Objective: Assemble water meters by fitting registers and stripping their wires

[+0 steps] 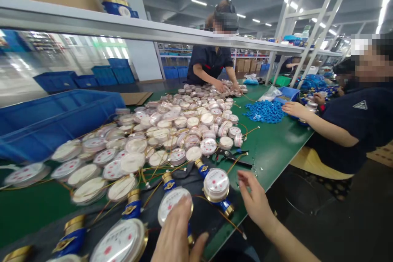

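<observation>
In the head view, several blue and brass meters with round white dials lie in a row on a dark cloth along the near edge. My left hand (pixel 176 229) is over one meter (pixel 172 204), its fingers apart and covering part of the dial; whether it touches is unclear. To the right, my right hand (pixel 253 198) is raised near the table edge, fingers apart, holding nothing. Between the hands sits another meter (pixel 216 184). Beyond them, a large heap of white round dial units (pixel 162 134) with thin wires covers the green table (pixel 264 147). Black-handled pliers (pixel 231 156) lie beside the heap.
A blue crate (pixel 61 118) stands at the left. A shelf (pixel 147 30) crosses overhead. Blue plastic parts (pixel 265 111) are piled toward the right. One person (pixel 211 61) handles units across the table; another (pixel 353 118) sits at the right edge.
</observation>
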A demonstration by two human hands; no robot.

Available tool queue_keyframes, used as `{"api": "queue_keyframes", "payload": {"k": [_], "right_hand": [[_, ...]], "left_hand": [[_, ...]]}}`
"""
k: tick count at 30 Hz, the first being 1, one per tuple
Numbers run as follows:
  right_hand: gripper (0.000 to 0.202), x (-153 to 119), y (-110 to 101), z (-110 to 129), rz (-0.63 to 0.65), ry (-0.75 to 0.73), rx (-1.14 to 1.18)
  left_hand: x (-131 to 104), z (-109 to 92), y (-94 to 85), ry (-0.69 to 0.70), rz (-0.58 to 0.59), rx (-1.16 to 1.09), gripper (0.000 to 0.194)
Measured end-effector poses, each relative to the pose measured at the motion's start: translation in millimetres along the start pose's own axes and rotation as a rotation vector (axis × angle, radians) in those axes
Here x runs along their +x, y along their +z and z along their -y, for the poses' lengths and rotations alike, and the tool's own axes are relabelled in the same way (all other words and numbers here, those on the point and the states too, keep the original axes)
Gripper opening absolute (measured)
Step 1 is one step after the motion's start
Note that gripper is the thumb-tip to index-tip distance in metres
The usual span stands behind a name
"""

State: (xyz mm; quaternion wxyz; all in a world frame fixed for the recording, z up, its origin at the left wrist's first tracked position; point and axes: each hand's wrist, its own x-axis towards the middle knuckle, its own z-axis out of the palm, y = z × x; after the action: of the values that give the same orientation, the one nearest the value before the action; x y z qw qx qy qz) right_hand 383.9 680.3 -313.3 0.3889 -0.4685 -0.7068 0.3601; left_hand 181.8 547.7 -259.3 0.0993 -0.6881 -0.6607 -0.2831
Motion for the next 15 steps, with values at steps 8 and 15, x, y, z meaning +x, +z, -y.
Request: {"api": "queue_keyframes", "payload": {"k": [8, 15], "right_hand": [[0.087, -10, 13, 7, 0.295, 0.099, 0.259], [0.098, 22, -4, 9, 0.426, 0.091, 0.317]], "left_hand": [[44, -22, 30.0, 0.074, 0.322, 0.436, 0.078], [47, -10, 37.5, 0.083, 0.47, 0.371, 0.078]]}}
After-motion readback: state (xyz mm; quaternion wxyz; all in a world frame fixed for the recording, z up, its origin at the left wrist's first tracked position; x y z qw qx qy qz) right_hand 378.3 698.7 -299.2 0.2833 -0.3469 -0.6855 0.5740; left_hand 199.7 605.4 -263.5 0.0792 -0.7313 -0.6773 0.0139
